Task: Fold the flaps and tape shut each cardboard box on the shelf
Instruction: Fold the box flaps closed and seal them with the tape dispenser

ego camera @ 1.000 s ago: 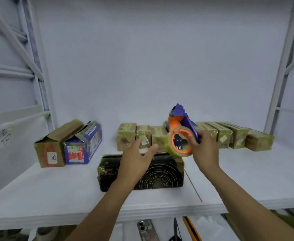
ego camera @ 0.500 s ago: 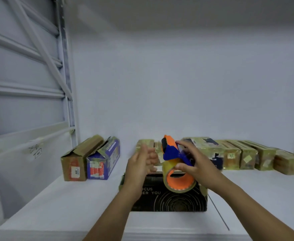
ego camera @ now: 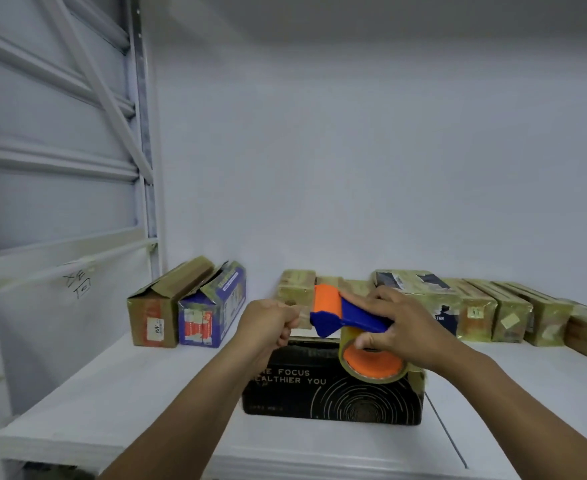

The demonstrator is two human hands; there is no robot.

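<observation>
One black box (ego camera: 333,396) sits at the lower centre of the frame, near the front edge of the white shelf (ego camera: 112,393). Its front reads "FOCUS" and "HEALTHIER YOU" above a pattern of thin rings; the first letters are hidden by a forearm. Its top is mostly covered by the hands, so I cannot tell how the flaps lie.

One tape dispenser (ego camera: 354,318), blue with an orange end, is held just above that box, and its one roll of tape (ego camera: 371,365), with an orange core, hangs against the box's top right. The right hand (ego camera: 406,323) grips the dispenser from above, fingers wrapped over the blue body. The left hand (ego camera: 268,323) is curled into a fist at the orange end. I cannot tell whether it has the tape end.

At mid-left two boxes stand side by side, touching — one brown box (ego camera: 157,306) and one blue box (ego camera: 212,306), both with small labels too blurred to read. Along the back wall runs a row of taped boxes (ego camera: 514,317); I count eight, two partly hidden behind the dispenser. The largest (ego camera: 420,292) shows the letters "SIGN".

On the side panel (ego camera: 25,323), at mid-left of the frame, "XE" is written by hand.
</observation>
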